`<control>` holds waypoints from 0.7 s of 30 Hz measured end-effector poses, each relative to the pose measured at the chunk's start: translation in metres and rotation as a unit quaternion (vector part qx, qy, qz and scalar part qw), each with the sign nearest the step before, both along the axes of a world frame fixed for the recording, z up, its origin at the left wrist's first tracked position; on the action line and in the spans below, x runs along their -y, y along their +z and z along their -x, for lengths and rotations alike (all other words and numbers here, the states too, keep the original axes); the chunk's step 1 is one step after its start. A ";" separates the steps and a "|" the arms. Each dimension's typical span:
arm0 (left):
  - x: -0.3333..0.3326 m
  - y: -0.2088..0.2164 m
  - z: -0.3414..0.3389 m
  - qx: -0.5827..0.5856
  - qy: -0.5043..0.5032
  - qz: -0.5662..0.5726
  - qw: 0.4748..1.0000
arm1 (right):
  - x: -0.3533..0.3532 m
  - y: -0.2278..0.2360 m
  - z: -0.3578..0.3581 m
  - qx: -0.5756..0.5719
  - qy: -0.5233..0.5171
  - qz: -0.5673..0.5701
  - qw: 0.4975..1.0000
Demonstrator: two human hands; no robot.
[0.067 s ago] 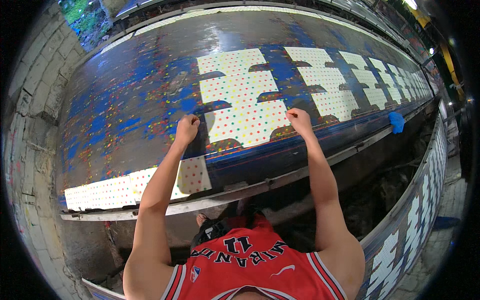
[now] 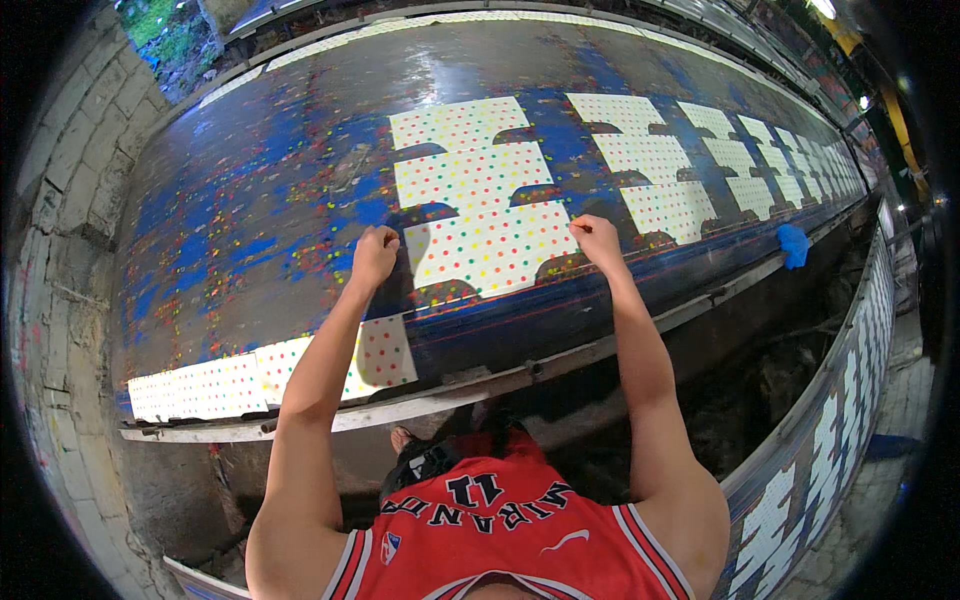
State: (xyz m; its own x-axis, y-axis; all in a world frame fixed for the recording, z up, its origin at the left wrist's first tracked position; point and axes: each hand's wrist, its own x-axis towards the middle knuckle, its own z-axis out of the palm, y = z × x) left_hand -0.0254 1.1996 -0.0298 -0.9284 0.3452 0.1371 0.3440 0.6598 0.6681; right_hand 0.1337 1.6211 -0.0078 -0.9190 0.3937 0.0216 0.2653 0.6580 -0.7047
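Note:
My left hand (image 2: 375, 255) is closed in a pinch just beside the left edge of the nearest dotted cloth piece (image 2: 490, 250). At that piece's right edge, my right hand (image 2: 597, 240) is also pinched, with a small orange spot at its fingertips. What either pinch holds, if anything, is too small to make out. The white piece carries red, green and yellow dots, has curved cut-outs, and lies flat on the long paint-stained table (image 2: 240, 210). Two similar pieces continue beyond it in a column. A shadow falls across its left side.
More dotted columns (image 2: 650, 155) run off to the right. A dotted strip (image 2: 215, 385) lies along the near left edge above a rail (image 2: 400, 412). A blue cloth (image 2: 793, 245) hangs on the rail. A block wall (image 2: 85, 180) stands left; another table (image 2: 800, 500) is at lower right.
The table and dotted pieces have shifted slightly left in view, while both hands stay almost in place and pinched.

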 end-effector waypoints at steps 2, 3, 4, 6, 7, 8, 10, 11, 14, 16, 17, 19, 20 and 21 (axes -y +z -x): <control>-0.019 -0.010 0.007 -0.020 0.022 0.016 0.999 | -0.017 -0.008 0.017 -0.002 0.016 -0.028 0.999; -0.028 -0.013 0.010 -0.026 0.042 0.022 0.999 | -0.023 -0.013 0.026 0.007 0.020 -0.037 0.999; -0.036 -0.017 0.022 -0.028 0.069 0.031 0.997 | -0.030 -0.019 0.044 0.012 0.011 -0.068 0.998; -0.044 -0.020 0.021 -0.036 0.087 -0.003 0.996 | -0.042 -0.019 0.062 -0.017 0.034 -0.080 0.996; -0.045 -0.021 0.020 -0.034 0.099 -0.016 0.994 | -0.046 -0.021 0.070 -0.020 0.038 -0.085 0.996; -0.046 -0.021 0.019 -0.034 0.108 -0.021 0.993 | -0.049 -0.022 0.077 -0.023 0.046 -0.076 0.996; -0.046 -0.020 0.017 -0.035 0.126 -0.027 0.991 | -0.048 -0.025 0.089 -0.013 0.052 -0.057 0.997; -0.045 -0.019 0.016 -0.032 0.130 -0.020 0.991 | -0.047 -0.026 0.093 -0.014 0.059 -0.061 0.996; -0.043 -0.016 0.013 -0.006 0.142 0.001 0.990 | -0.041 -0.028 0.100 -0.003 0.080 -0.093 0.992; -0.043 -0.014 0.014 0.000 0.131 -0.002 0.991 | -0.039 -0.029 0.101 0.001 0.075 -0.087 0.993; -0.044 -0.013 0.014 0.013 0.128 0.002 0.992 | -0.038 -0.028 0.100 0.011 0.065 -0.086 0.994; -0.047 -0.011 0.013 -0.026 0.121 0.012 0.992 | -0.035 -0.027 0.100 0.011 0.062 -0.102 0.993; -0.048 -0.010 0.013 -0.034 0.122 0.019 0.992 | -0.034 -0.026 0.101 0.012 0.060 -0.111 0.992; -0.048 -0.009 0.013 -0.039 0.118 0.024 0.992 | -0.033 -0.025 0.102 0.017 0.063 -0.119 0.991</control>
State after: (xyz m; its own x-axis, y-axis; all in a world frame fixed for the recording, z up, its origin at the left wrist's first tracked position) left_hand -0.0387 1.2478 -0.0392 -0.9715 0.1275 0.1998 0.2254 0.7578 0.6123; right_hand 0.0322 1.6538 -0.0330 -0.9620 0.2641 0.0688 0.1918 0.8335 -0.5182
